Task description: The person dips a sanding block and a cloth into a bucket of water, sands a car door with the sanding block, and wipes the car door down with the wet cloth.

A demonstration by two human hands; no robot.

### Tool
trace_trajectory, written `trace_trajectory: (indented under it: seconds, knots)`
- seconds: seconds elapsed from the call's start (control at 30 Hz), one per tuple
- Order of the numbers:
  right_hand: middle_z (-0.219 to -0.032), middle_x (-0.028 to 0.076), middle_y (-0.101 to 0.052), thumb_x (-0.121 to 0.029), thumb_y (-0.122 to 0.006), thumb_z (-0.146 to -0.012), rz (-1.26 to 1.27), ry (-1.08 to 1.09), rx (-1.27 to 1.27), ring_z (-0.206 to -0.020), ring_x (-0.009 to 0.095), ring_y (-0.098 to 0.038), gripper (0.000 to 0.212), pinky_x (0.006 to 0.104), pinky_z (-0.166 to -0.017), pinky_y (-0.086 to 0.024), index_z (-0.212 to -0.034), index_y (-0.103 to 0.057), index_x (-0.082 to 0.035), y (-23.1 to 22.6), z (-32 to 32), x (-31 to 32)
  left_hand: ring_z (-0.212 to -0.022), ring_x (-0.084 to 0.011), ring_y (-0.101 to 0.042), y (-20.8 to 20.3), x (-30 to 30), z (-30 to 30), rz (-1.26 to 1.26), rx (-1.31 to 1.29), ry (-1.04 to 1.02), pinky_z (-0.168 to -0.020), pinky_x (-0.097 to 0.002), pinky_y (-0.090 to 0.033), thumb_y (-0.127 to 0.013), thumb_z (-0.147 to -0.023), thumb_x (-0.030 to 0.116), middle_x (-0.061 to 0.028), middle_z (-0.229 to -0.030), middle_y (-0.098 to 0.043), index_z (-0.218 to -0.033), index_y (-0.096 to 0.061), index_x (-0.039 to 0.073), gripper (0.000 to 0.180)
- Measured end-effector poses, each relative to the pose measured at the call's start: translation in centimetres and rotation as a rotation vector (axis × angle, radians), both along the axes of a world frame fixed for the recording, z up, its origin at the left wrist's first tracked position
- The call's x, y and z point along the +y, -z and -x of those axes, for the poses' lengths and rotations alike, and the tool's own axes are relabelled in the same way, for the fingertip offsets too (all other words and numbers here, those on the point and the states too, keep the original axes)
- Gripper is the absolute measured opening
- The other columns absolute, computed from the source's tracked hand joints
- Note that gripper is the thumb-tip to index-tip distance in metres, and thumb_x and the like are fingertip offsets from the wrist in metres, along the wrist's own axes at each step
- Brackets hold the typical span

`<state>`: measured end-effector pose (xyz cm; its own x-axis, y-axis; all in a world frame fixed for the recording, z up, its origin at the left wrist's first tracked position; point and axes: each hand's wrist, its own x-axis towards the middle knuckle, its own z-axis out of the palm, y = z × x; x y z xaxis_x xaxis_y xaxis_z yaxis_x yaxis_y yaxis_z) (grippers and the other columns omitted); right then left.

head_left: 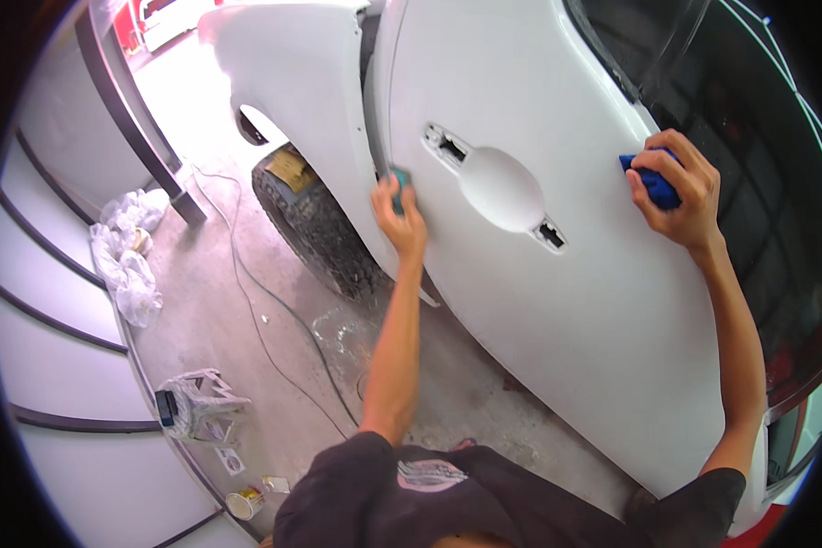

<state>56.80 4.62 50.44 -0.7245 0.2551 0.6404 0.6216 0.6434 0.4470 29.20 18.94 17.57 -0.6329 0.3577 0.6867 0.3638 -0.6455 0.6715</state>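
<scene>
A white car door (575,265) stands in front of me, with a rounded handle recess (502,190) and two dark slots where no handle is fitted. My left hand (400,219) grips a small teal pad (401,190) and presses it to the door's left edge, beside the gap to the white body panel (292,64). Over on the right, my right hand (690,187) is closed around a bunched dark blue cloth (658,185). That cloth rests against the upper door, just below the dark window (703,55).
A dirty tyre (315,219) sits under the body panel. Cables (237,247) cross the concrete floor. At the left are crumpled plastic sheeting (128,260), a spattered stool (201,406) and a small tub (244,502) along a panelled wall (55,338).
</scene>
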Motion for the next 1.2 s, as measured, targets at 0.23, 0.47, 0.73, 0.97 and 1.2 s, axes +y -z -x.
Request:
trace_trajectory:
  seconds: [0.23,0.47,0.73,0.97,1.2]
  knots:
    - [-0.090,0.007,-0.065,-0.012,-0.079,-0.076,0.021,0.003,0.011,-0.074,0.025,-0.066,0.016,0.0331,-0.063,-0.054,-0.086,-0.068,-0.012,-0.2,0.1,-0.3,-0.112,-0.0281,-0.061,-5.0,1.1,1.2,0.016,-0.017,0.038,-0.098,-0.0369,-0.047,-0.067,-0.096,0.008,-0.0162,-0.120,-0.062,-0.118,-0.065,-0.004,0.025]
    - [-0.088,0.005,-0.064,-0.013,-0.081,-0.077,0.001,-0.020,0.006,-0.074,0.024,-0.066,0.017,0.0319,-0.064,-0.054,-0.087,-0.067,-0.012,-0.2,0.2,0.2,-0.105,-0.0277,-0.061,-2.9,0.1,0.1,0.096,-0.022,-0.056,-0.091,-0.0390,-0.048,-0.067,-0.095,0.007,-0.0169,-0.114,-0.064,-0.114,-0.064,-0.005,0.022]
    - [-0.087,0.005,-0.064,-0.013,-0.080,-0.078,0.010,0.016,0.019,-0.073,0.022,-0.066,0.014,0.0304,-0.064,-0.053,-0.086,-0.068,-0.011,0.1,0.5,0.2,-0.096,-0.0389,-0.059,1.1,-2.0,-1.1,0.107,-0.078,0.003,-0.088,-0.0456,-0.047,-0.068,-0.093,0.008,-0.0197,-0.101,-0.064,-0.107,-0.063,-0.005,0.020]
    - [-0.087,0.005,-0.065,-0.011,-0.079,-0.078,0.025,0.016,0.010,-0.073,0.022,-0.066,0.013,0.0299,-0.064,-0.053,-0.086,-0.069,-0.010,0.1,0.2,0.0,-0.096,-0.0307,-0.063,-2.3,-1.2,-0.2,0.025,0.010,-0.083,-0.082,-0.0386,-0.049,-0.067,-0.094,0.010,-0.0173,-0.102,-0.066,-0.112,-0.069,-0.004,0.022]
    - [-0.089,0.005,-0.065,-0.008,-0.079,-0.078,0.039,0.018,0.012,-0.071,0.022,-0.065,0.013,0.0298,-0.065,-0.052,-0.086,-0.069,-0.009,-0.3,0.5,-0.2,-0.095,-0.0310,-0.063,-7.3,1.3,1.2,0.025,0.025,-0.102,-0.082,-0.0411,-0.049,-0.069,-0.093,0.011,-0.0171,-0.099,-0.066,-0.107,-0.068,-0.004,0.021]
